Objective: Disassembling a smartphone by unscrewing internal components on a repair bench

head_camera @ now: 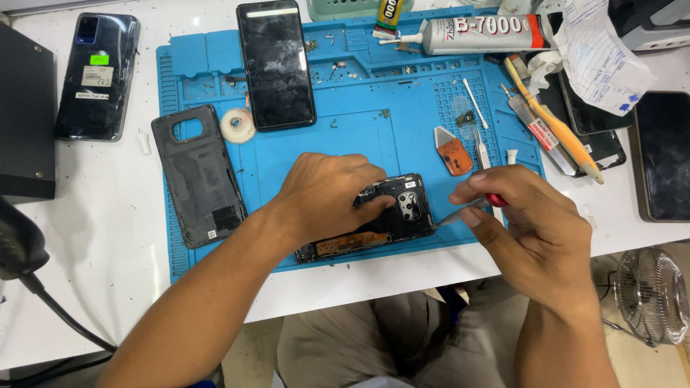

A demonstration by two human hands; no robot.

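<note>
An opened black phone (pixel 392 215) with its back removed lies on the blue work mat (pixel 388 129), camera block facing up. My left hand (pixel 327 194) rests on top of it, fingers curled over its upper edge, pinning it down. My right hand (pixel 528 223) is just right of the phone and grips a thin metal tool with a red handle (pixel 496 200); its tip (pixel 445 218) touches the phone's right edge. The phone's removed grey back cover (pixel 198 176) lies at the mat's left edge.
A second phone (pixel 277 65) lies face up at the mat's top, a roll of tape (pixel 238 125) beside it. A glue tube (pixel 481 34), orange pry tool (pixel 453 152), tweezers and brush sit top right. More phones lie left (pixel 97 75) and right (pixel 663 154). A small fan (pixel 650 294) stands below the table.
</note>
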